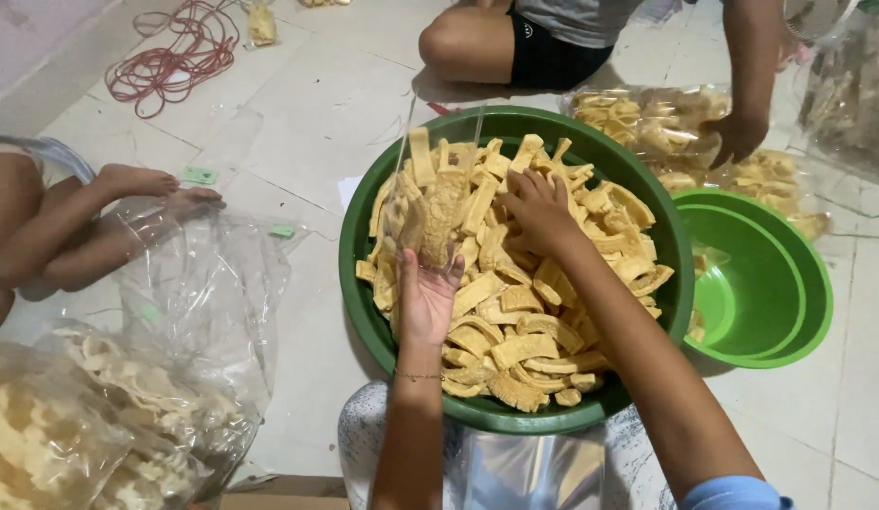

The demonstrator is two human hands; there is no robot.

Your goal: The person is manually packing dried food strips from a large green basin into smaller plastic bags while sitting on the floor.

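Bagging step in hand: left hand [426, 300] pinches a clear plastic bag [430, 203], part-filled, upright over the dark green basin [364, 312] of yellow crackers [515, 321], while right hand [537, 210], fingers spread, gathers crackers mid-basin; next likely needs lifting them to the bag's mouth.

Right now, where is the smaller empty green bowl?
In the head view, the smaller green bowl sits on the floor at the right, touching the big green basin of yellow crackers, just below the filled cracker bags.
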